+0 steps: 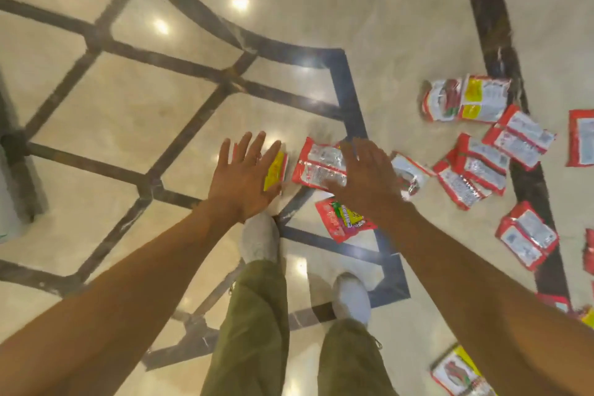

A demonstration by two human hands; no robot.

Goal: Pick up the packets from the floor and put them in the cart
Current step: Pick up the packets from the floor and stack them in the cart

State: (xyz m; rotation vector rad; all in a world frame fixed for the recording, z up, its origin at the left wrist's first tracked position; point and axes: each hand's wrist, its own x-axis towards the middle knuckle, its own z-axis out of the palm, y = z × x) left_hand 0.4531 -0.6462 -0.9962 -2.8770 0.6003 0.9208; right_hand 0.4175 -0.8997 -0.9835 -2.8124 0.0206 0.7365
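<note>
Several red and silver packets lie scattered on the polished floor to the right. One packet (318,165) lies between my hands, and a red and yellow packet (276,169) is half hidden behind my left hand (244,177). A colourful red packet (345,219) lies just below my right hand (369,173). More packets (466,100) and a further heap (475,170) lie farther right. Both hands are stretched out above the floor with fingers spread and straight, holding nothing. No cart is in view.
The floor (128,112) is glossy beige tile with dark inlaid lines. My feet in pale shoes (260,238) and olive trousers stand below my hands. A dark upright object (16,170) stands at the left edge.
</note>
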